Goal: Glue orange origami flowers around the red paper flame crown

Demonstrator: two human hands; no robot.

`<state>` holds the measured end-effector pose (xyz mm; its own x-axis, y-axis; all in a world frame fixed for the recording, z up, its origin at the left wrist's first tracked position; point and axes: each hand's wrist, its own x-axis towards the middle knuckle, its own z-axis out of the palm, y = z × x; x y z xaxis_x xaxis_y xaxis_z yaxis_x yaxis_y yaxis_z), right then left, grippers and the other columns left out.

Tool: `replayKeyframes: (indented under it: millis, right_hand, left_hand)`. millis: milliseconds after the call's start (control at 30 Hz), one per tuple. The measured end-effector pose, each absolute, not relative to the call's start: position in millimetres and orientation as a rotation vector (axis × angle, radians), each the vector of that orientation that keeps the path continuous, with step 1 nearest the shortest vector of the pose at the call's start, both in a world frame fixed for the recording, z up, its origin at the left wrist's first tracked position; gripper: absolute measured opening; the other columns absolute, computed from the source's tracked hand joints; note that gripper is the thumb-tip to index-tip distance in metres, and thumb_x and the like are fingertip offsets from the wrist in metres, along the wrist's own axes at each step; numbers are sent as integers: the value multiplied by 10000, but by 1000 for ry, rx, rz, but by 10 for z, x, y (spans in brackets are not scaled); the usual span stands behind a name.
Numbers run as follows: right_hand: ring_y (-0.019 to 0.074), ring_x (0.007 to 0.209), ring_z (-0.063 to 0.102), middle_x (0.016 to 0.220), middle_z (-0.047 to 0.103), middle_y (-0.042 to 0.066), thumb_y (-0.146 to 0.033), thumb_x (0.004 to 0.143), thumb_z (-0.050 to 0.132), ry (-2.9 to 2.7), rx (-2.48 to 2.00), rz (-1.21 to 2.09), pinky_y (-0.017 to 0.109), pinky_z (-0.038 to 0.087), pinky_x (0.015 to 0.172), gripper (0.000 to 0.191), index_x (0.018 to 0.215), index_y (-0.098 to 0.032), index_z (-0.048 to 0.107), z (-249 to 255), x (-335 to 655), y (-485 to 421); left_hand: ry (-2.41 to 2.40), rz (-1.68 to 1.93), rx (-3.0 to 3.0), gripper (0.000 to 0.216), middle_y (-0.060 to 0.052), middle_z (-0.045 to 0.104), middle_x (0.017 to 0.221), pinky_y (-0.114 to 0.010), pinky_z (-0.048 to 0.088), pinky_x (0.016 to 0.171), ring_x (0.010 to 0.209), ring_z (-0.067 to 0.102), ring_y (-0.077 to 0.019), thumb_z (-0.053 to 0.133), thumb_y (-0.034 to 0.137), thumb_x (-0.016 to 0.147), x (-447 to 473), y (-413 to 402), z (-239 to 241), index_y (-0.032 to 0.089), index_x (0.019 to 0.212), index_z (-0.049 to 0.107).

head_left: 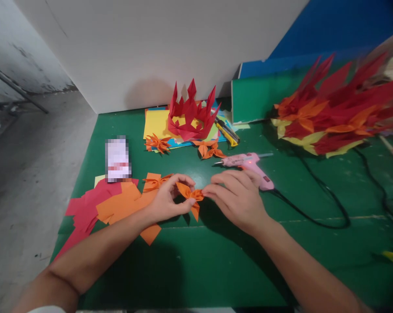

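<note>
Left hand and right hand pinch an orange paper flower between them — pink glue gun just beyond the right, orange sheets crowding beneath the left, red paper crown farther ahead.

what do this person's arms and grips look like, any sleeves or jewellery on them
The left grip and right grip are ungloved human hands, with no rings or watch visible. The left forearm and right forearm are bare; a whitish edge, probably a sleeve, shows on the left only.
</note>
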<state>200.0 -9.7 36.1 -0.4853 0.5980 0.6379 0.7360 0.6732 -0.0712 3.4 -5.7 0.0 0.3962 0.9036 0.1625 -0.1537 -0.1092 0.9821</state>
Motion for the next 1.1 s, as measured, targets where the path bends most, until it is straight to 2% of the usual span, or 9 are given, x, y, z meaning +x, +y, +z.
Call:
replayKeyframes:
  millis: [167,367,533,733,967,1100]
  right_hand:
    - [150,868,524,816,673,-11,-202,854,627,-2246,-1005,-277,338,296,792,82,793,-232,673,392,2028,-77]
    - [141,845,516,793,666,-23,-141,856,599,-2245,-993,-319,333,287,764,164,734,-236,653,401,2026,-75]
    - [139,835,525,791,665,-23,-155,862,599,-2237,-1003,-379,335,286,750,156,727,-221,636,370,2021,-79]
    - [148,834,527,776,664,-12,-190,853,631,-2222,-993,-249,350,286,778,98,771,-233,661,398,2018,-73]
    - [138,837,532,787,672,-21,-190,901,539,-2287,-960,-163,361,259,794,198,744,-236,649,373,1962,-116]
    - [153,864,536,822,674,-7,-138,855,512,-2328,-969,-137,381,263,844,175,766,-222,638,350,1957,-145]
  left_hand:
    - [745,1108,1434,273,-31,576,882,-269,477,733,817,565,-134,683,215,739,13,-55,1,188,961,526]
    - [851,1016,1533,304,-39,604,894,-216,416,588,803,567,-140,702,222,718,-3,-75,26,195,975,541]
    - [842,1004,1523,303,-50,601,939,-229,425,625,838,568,-148,693,218,731,2,-78,26,196,993,542]
    - [848,1034,1512,299,-42,604,903,-220,419,607,826,574,-145,703,214,726,1,-74,25,194,978,544]
    - [841,929,1488,351,-48,624,907,-201,419,564,836,603,-151,742,277,718,16,-78,19,184,995,548]
    - [825,901,1455,377,-47,625,928,-187,425,561,863,611,-152,766,302,707,32,-78,14,192,999,554]
